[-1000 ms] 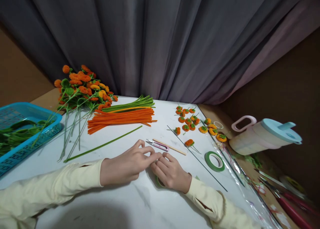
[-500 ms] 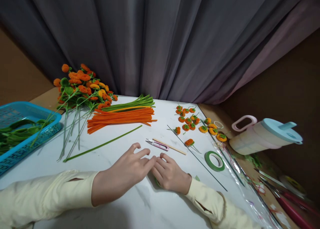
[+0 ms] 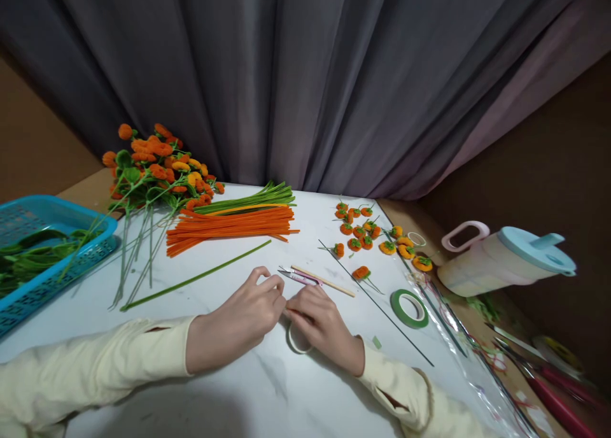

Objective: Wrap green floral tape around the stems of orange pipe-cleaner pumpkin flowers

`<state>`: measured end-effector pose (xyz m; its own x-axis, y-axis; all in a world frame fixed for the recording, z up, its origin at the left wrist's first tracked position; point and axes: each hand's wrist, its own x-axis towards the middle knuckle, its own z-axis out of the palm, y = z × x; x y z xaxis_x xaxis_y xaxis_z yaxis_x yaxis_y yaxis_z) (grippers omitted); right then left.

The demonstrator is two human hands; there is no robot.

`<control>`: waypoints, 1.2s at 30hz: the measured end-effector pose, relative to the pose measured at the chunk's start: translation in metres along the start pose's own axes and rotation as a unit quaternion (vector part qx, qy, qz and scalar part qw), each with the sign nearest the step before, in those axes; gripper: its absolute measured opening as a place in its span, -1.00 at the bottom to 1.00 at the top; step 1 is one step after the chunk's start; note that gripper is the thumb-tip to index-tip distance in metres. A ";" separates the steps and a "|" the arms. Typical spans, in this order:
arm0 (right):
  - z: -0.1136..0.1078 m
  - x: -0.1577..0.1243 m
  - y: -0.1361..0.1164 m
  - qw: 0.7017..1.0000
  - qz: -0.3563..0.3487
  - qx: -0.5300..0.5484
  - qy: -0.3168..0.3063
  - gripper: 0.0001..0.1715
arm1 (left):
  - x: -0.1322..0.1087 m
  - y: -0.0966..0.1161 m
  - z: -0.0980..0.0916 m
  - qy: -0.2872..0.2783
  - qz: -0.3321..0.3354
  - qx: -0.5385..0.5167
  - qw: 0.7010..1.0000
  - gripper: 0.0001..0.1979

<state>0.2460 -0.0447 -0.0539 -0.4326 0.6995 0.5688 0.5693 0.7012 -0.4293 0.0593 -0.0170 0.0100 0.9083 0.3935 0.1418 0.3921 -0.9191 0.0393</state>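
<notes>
My left hand (image 3: 245, 314) and my right hand (image 3: 324, 320) meet above the middle of the table, fingertips touching. Both are closed in a pinch, and whatever sits between the fingers is hidden or too small to make out. Beneath my right hand a pale ring (image 3: 299, 340), like the core of a tape roll, shows in part; I cannot tell whether it is held. Just beyond the fingers lie thread snips (image 3: 300, 275) with pink handles, beside a thin wooden stick (image 3: 329, 282). A green pipe cleaner (image 3: 200, 275) lies to the left.
Orange pipe cleaners (image 3: 233, 228) and green ones (image 3: 258, 196) lie behind. Finished orange flowers (image 3: 153, 148) are heaped at the back left, near a blue basket (image 3: 102, 240). At right are small flower heads (image 3: 361, 272), green tape (image 3: 397, 307), a dark wire (image 3: 382, 305), a cup (image 3: 496, 263) and pliers (image 3: 554, 393).
My left hand has shifted slightly right and its fingers have curled in. My right hand has turned, its fingers now pointing left, and more of the pale ring shows beneath it.
</notes>
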 end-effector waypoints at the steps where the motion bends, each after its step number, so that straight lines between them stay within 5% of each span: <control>1: 0.000 0.001 0.000 0.998 0.041 0.053 0.005 -0.76 | 0.000 -0.001 -0.001 0.000 -0.003 -0.009 1.000 -0.73; 4: -0.001 0.003 0.002 0.969 0.133 0.208 -0.020 -0.74 | 0.000 -0.002 -0.004 -0.003 -0.013 -0.039 0.999 -0.70; 10: -0.002 0.001 0.003 0.819 0.299 0.476 -0.111 -0.64 | 0.001 -0.004 -0.007 -0.010 -0.040 -0.095 0.995 -0.71; 19: -0.006 0.001 0.002 0.779 0.333 0.513 -0.134 -0.55 | 0.001 -0.003 -0.003 0.008 -0.041 -0.069 0.997 -0.72; 24: -0.008 -0.001 0.001 0.818 0.309 0.460 -0.153 -0.58 | 0.002 -0.006 -0.005 0.005 -0.077 -0.181 0.980 -0.78; 28: -0.008 -0.002 0.000 0.938 0.171 0.279 -0.113 -0.63 | 0.003 -0.019 0.000 -0.043 -0.122 -0.290 0.948 -0.83; 32: -0.003 -0.005 0.000 0.987 0.020 0.143 -0.065 -0.66 | 0.010 -0.036 0.006 -0.190 -0.207 -0.487 0.827 -0.91; 36: -0.002 -0.005 0.001 0.993 -0.038 0.101 -0.048 -0.72 | 0.016 -0.046 0.013 -0.226 -0.217 -0.623 0.717 -0.82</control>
<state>0.2500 -0.0473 -0.0558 -0.5398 0.6462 0.5395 0.3842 0.7594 -0.5251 0.0577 0.0317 -0.0020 0.8049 0.3550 -0.4755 0.4735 0.0988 0.8752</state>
